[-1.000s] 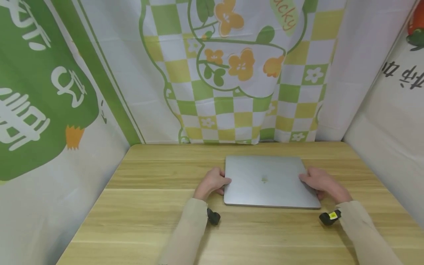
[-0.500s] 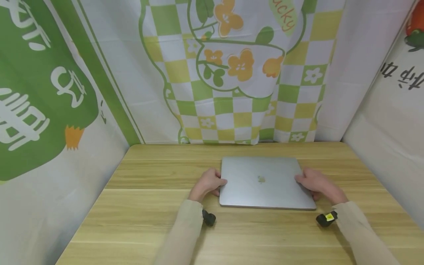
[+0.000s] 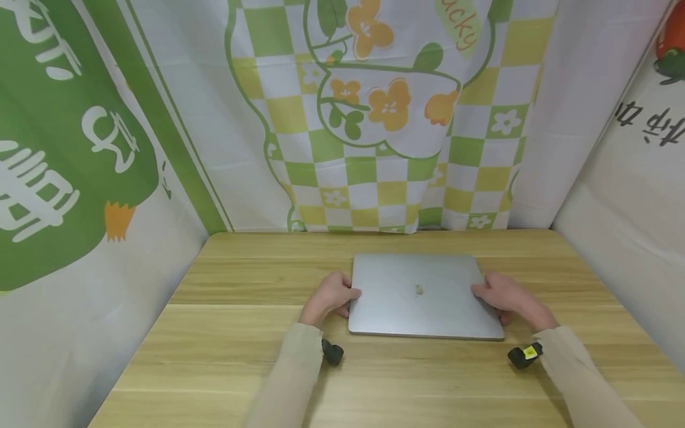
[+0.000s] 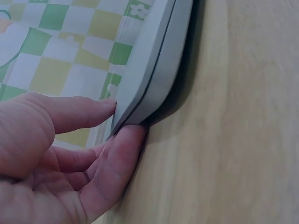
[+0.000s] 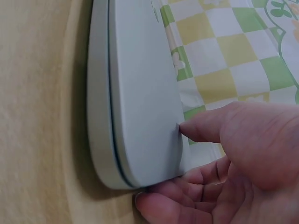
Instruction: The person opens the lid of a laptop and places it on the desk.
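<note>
Biggest thing in view is the backdrop (image 3: 390,193), a creased hanging sheet with green, yellow and white checks plus orange flowers. Below that there's the table (image 3: 241,356), pale wood-grain planks with rounded far corners. On/over it is a closed laptop (image 3: 407,315), smooth matte silver, a thin slab with rounded corners, short of the table's far edge and a bit closer to its right edge. Long axis runs side to side, roughly parallel to that far edge, lid up, with the lid seam showing along the near side. Can't tell if it's fully touching the wood. Then two beige sleeves (image 3: 294,368), fabric looks soft. Left hand (image 3: 333,294) and right hand (image 3: 505,294) each pinch a short side: thumb on the lid, fingers (image 4: 119,158) curled in under the edge, gap only as thick as the laptop. Smallest: chunky black wrist gadgets (image 3: 333,354) and a shiny lid logo (image 3: 419,289), too blurry to say which way up.
</note>
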A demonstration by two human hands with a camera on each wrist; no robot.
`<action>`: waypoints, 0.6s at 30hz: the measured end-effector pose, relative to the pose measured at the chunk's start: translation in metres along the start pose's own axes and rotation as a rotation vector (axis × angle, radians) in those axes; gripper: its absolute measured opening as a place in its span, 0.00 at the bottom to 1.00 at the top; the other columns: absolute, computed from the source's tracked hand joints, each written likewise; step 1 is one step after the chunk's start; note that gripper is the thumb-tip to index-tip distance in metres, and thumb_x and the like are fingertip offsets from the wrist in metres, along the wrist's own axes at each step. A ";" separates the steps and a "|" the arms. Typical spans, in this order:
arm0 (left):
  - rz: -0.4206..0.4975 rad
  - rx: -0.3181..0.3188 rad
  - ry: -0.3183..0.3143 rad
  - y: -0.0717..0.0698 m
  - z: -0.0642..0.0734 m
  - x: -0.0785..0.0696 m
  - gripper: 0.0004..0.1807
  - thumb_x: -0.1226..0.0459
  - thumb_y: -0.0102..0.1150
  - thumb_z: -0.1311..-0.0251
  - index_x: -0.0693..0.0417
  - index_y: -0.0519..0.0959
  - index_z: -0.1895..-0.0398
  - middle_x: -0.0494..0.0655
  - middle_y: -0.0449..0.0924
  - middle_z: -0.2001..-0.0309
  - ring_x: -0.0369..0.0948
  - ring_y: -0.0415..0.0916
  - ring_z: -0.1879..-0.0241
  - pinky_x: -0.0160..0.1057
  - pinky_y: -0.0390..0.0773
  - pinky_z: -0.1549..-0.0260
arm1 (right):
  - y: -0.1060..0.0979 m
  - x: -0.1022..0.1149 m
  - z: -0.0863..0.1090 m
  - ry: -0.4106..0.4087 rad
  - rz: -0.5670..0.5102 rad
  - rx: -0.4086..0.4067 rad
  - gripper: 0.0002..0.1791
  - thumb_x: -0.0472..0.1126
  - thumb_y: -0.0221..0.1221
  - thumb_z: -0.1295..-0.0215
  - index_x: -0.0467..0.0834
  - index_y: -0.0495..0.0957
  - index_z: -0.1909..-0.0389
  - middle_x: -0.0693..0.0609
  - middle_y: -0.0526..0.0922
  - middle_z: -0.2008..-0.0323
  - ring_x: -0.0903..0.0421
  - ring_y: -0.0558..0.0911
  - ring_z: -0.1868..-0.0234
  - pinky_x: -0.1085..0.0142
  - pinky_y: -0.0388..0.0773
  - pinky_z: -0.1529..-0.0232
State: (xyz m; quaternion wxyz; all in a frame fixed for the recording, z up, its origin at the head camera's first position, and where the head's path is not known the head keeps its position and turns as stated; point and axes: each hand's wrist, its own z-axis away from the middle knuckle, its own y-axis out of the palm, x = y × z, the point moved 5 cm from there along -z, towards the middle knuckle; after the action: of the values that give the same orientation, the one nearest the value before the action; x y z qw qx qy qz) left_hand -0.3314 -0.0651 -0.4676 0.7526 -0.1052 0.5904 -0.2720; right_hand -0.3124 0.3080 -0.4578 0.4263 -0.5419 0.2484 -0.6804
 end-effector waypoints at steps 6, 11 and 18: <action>0.002 -0.005 -0.004 -0.005 0.002 0.002 0.14 0.64 0.62 0.38 0.65 0.75 0.55 0.56 0.77 0.64 0.42 0.77 0.80 0.37 0.85 0.79 | 0.002 0.003 -0.001 -0.018 -0.010 -0.005 0.16 0.48 0.49 0.26 0.38 0.68 0.67 0.48 0.72 0.80 0.54 0.77 0.84 0.62 0.80 0.85; -0.001 -0.004 -0.012 -0.008 0.004 0.005 0.14 0.64 0.62 0.38 0.65 0.74 0.55 0.55 0.76 0.63 0.42 0.76 0.79 0.36 0.85 0.79 | 0.006 0.006 0.000 -0.021 -0.021 -0.005 0.16 0.49 0.50 0.26 0.38 0.67 0.66 0.48 0.72 0.79 0.53 0.77 0.84 0.62 0.80 0.84; 0.002 -0.002 -0.007 -0.010 0.005 0.006 0.13 0.65 0.62 0.38 0.64 0.74 0.56 0.54 0.75 0.64 0.41 0.75 0.76 0.37 0.85 0.78 | 0.005 0.007 0.000 -0.023 -0.018 -0.012 0.17 0.49 0.50 0.26 0.39 0.67 0.68 0.48 0.73 0.82 0.54 0.77 0.86 0.62 0.80 0.85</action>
State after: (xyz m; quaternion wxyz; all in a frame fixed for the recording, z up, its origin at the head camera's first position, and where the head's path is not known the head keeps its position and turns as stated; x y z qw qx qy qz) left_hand -0.3282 -0.0770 -0.4661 0.7548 -0.1065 0.5880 -0.2704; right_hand -0.3113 0.2996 -0.4588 0.4199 -0.5545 0.2425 -0.6764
